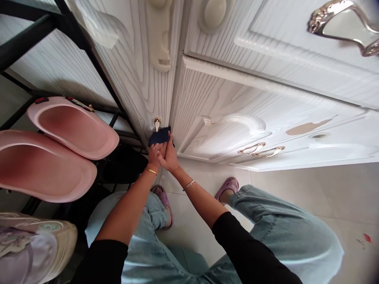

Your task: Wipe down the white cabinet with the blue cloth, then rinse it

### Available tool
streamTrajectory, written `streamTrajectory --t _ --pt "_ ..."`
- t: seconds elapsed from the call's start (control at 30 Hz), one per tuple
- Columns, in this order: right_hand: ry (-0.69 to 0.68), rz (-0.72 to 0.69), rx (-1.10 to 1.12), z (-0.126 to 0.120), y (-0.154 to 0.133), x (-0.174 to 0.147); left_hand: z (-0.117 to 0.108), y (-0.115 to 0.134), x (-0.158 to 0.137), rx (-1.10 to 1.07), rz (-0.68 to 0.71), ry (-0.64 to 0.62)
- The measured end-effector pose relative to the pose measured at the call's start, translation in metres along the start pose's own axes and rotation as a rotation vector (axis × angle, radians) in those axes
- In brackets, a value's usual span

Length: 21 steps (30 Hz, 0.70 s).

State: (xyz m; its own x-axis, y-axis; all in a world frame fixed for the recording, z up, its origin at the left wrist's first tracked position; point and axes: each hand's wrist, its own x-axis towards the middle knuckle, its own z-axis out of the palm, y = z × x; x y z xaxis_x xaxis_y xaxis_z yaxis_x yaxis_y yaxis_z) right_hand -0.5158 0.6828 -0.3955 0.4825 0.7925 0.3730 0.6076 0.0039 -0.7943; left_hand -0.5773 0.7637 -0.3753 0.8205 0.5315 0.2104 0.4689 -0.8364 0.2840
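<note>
My left hand (154, 155) and my right hand (169, 157) are close together low on the white cabinet front, overlapping at the fingers. Both are closed on a small dark blue cloth (160, 136), which is bunched over the lower end of a gold-rimmed white cabinet handle (157, 123). The fingers of my right hand run up along the cloth's right edge, while my left hand has hold of its bottom edge. Part of the cloth and some fingertips are hidden. A gold bracelet circles my left wrist and a silver one my right.
To the left stands a black shoe rack (100, 75) with pink clogs (74, 126) and a pale sneaker (38, 244). White cabinet doors (225, 90) with ornate handles (251, 149) rise ahead. My knees and feet are apart on the tiled floor (183, 213).
</note>
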Motion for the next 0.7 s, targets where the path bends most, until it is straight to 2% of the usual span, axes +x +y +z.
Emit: streamTrajectory --t 0.1,0.2,0.27,0.33,0.43,0.53,0.6,0.7 --pt "-0.004 0.131 0.083 0.000 0.001 -0.028 0.009 0.004 -0.018 0.005 -0.003 -0.067" --pt "0.044 0.115 0.140 -0.020 -0.010 -0.053 0.013 0.029 -0.028 -0.008 -0.036 -0.062" --pt "0.089 0.064 0.155 -0.041 -0.022 -0.065 0.013 0.055 -0.030 -0.055 -0.151 0.032" --pt "0.126 0.021 0.161 -0.064 -0.035 -0.071 0.012 0.081 -0.031 -0.135 -0.282 0.198" --pt "0.123 -0.010 0.151 -0.091 -0.050 -0.076 0.006 0.100 -0.033 -0.184 -0.378 0.455" --pt "0.068 -0.032 0.129 -0.108 -0.058 -0.086 -0.007 0.085 -0.023 -0.122 -0.390 0.587" --pt "0.036 -0.010 0.133 -0.113 -0.060 -0.097 -0.025 0.061 -0.001 -0.074 -0.341 0.563" --pt "0.009 0.100 0.182 -0.115 -0.061 -0.118 -0.059 0.022 0.051 -0.045 -0.264 0.511"
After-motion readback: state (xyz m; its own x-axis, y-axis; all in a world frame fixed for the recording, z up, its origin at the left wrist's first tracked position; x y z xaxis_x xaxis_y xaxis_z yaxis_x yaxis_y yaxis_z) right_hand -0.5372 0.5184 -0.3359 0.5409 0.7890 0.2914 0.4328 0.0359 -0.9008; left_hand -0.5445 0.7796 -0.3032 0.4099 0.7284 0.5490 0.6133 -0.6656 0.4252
